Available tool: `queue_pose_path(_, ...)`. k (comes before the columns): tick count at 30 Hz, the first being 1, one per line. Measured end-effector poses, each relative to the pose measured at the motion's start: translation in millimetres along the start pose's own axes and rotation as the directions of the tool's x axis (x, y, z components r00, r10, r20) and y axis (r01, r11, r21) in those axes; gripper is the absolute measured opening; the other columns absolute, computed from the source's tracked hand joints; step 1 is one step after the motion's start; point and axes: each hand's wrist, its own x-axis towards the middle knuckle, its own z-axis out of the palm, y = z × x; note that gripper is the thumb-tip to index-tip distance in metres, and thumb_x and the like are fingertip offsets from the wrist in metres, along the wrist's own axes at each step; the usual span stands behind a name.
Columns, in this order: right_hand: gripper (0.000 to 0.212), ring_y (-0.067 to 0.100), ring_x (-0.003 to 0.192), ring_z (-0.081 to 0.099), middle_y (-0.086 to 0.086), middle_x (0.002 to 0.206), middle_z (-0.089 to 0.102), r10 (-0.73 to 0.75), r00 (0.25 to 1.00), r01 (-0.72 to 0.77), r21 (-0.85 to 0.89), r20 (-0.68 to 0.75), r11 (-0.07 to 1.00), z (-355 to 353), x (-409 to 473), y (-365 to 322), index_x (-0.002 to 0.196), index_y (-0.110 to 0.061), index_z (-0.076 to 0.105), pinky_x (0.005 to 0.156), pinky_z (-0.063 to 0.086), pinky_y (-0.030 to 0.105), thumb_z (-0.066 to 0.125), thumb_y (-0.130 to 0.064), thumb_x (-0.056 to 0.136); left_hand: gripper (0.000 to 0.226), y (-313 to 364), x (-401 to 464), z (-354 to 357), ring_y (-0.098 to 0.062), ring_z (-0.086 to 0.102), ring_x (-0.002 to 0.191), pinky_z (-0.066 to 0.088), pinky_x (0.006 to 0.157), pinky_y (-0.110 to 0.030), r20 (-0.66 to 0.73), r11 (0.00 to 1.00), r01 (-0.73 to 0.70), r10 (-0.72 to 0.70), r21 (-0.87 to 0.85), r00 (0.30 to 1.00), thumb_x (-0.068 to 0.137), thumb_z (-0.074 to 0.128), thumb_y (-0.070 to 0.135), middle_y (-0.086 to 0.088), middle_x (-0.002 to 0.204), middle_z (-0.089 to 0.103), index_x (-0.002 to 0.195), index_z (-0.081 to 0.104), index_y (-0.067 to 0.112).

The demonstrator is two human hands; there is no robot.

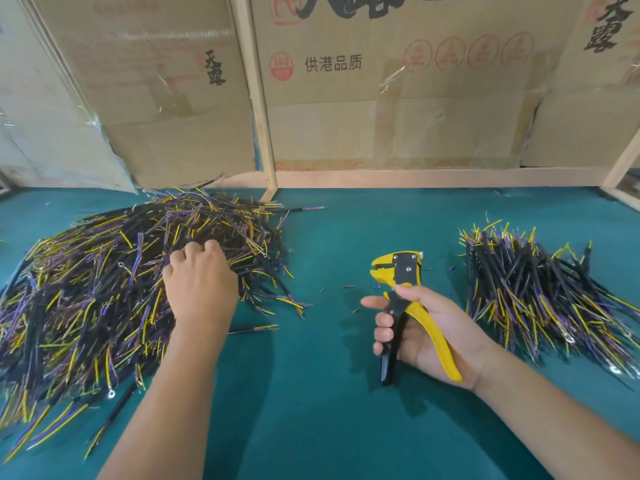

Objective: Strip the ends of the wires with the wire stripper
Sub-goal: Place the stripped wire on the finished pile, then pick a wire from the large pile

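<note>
A big heap of black cables with yellow and purple ends covers the left of the green table. My left hand lies on top of this heap with its fingers curled down into the wires; the fingertips are hidden, so whether they pinch a wire cannot be told. My right hand grips the handles of a yellow and black wire stripper, held above the table's middle with its jaws pointing up and left and nothing in them. A smaller pile of the same cables lies at the right.
Small bits of cut insulation are scattered on the green table surface near the stripper. One loose cable lies beside my left wrist. Cardboard boxes and a wooden frame stand along the back.
</note>
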Motion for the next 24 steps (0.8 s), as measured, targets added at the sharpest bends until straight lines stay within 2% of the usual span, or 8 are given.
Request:
queue_pose_path(4,0.055,0.026,0.063,0.049,0.011,0.075,0.05,0.002,1.0,-0.002,0.002,-0.011,1.0,1,0,0,0.121,0.01,0.065,0.066,0.053,0.044,0.065,-0.032,0.087,0.015,-7,5,2,-0.043,0.052,0.101,0.04,0.08,-0.047,-0.022,0.995,-0.037,0.035,-0.097,0.999,0.09,0.058,0.003,-0.024,0.105,0.062,0.104,0.063,0.002)
queue_pose_path(7,0.055,0.026,0.064,0.049,0.011,0.076,0.049,0.004,1.0,-0.004,-0.005,-0.006,1.0,1,1,1,0.123,0.011,0.064,0.066,0.053,0.044,0.065,-0.032,0.088,0.01,-1,3,-1,-0.042,0.056,0.09,0.035,0.065,-0.041,-0.103,0.974,-0.087,0.067,-0.208,0.992,0.092,0.065,0.014,-0.021,0.091,0.065,0.091,0.064,0.004)
queue_pose_path(10,0.054,0.026,0.063,0.049,0.011,0.076,0.05,0.005,1.0,-0.005,-0.003,-0.003,1.0,1,1,1,0.121,0.01,0.065,0.066,0.054,0.044,0.065,-0.032,0.087,0.016,12,-4,-1,-0.04,0.058,0.08,0.033,0.06,-0.036,-0.134,0.972,-0.102,0.075,-0.211,0.988,0.093,0.063,0.025,-0.015,0.082,0.065,0.087,0.062,0.01)
queue_pose_path(12,0.053,0.026,0.063,0.05,0.011,0.076,0.05,0.009,1.0,-0.009,0.005,0.0,1.0,1,2,0,0.12,0.01,0.066,0.066,0.054,0.044,0.065,-0.032,0.087,0.015,16,-6,2,-0.036,0.055,0.079,0.034,0.059,-0.035,-0.121,0.973,-0.117,0.094,-0.199,0.988,0.092,0.063,0.025,-0.012,0.083,0.065,0.086,0.061,0.011)
queue_pose_path(15,0.052,0.026,0.063,0.049,0.011,0.076,0.05,0.017,1.0,-0.017,0.007,0.002,1.0,2,3,0,0.119,0.009,0.067,0.066,0.054,0.044,0.066,-0.032,0.086,0.017,16,-7,5,-0.035,0.057,0.087,0.04,0.061,-0.036,-0.078,0.958,-0.154,0.139,-0.242,0.987,0.091,0.067,0.027,-0.008,0.087,0.064,0.084,0.062,0.012)
queue_pose_path(18,0.052,0.025,0.063,0.049,0.011,0.075,0.05,0.014,1.0,-0.014,0.004,0.001,1.0,2,3,0,0.118,0.009,0.067,0.066,0.054,0.044,0.066,-0.032,0.086,0.023,18,-8,5,-0.032,0.058,0.084,0.04,0.062,-0.035,-0.039,0.948,-0.151,0.146,-0.281,0.989,0.089,0.071,0.034,-0.005,0.086,0.064,0.081,0.061,0.015)
queue_pose_path(24,0.056,0.026,0.062,0.05,0.012,0.076,0.049,0.007,1.0,-0.007,0.009,-0.015,1.0,2,2,1,0.123,0.012,0.062,0.067,0.054,0.044,0.066,-0.031,0.087,0.022,20,-12,-1,-0.029,0.057,0.086,0.043,0.065,-0.036,-0.035,0.93,-0.185,0.184,-0.317,0.982,0.09,0.07,0.037,-0.002,0.086,0.063,0.083,0.061,0.017)
